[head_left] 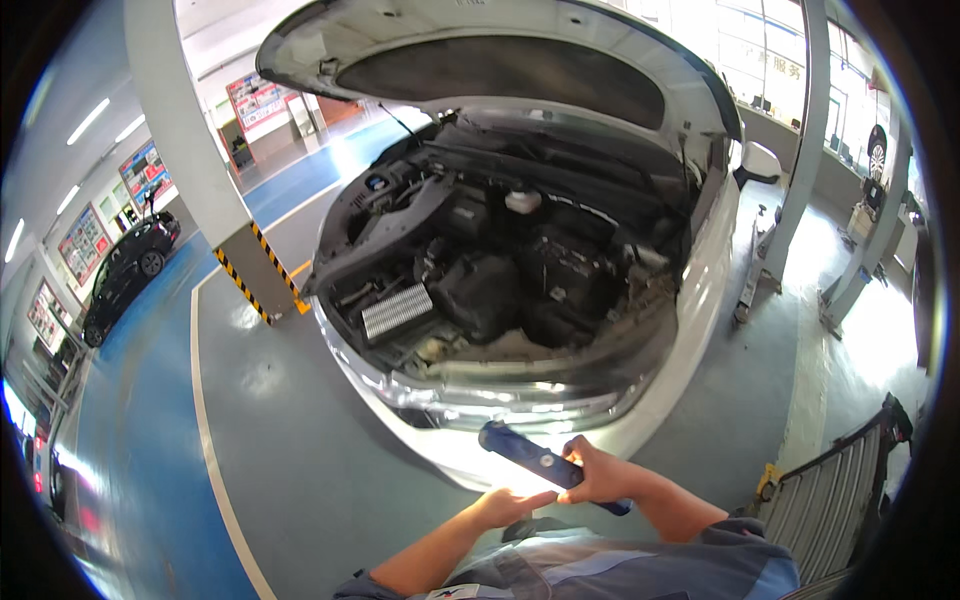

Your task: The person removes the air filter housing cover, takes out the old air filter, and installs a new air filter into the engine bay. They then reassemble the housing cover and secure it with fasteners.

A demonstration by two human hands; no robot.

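A long dark blue work light (522, 452) is held at a slant in front of the car's front bumper, its lower face glowing. My right hand (598, 474) is closed around its middle, thumb over the top. Just below the light, my left hand (505, 507) reaches in with fingers stretched out, brightly lit. Whether its fingertips touch the light or the right hand, I cannot tell. Beyond stands a white car (690, 330) with its hood (500, 70) raised. Its engine bay (490, 290) holds dark covers, a white reservoir (523, 202) and a ribbed pale filter (398, 312).
A pillar (190, 130) with black-and-yellow edging stands left of the car. Lift posts (795, 180) rise on the right. A grey slatted panel (825, 500) lies near my right side. A black car (130, 265) is parked far left.
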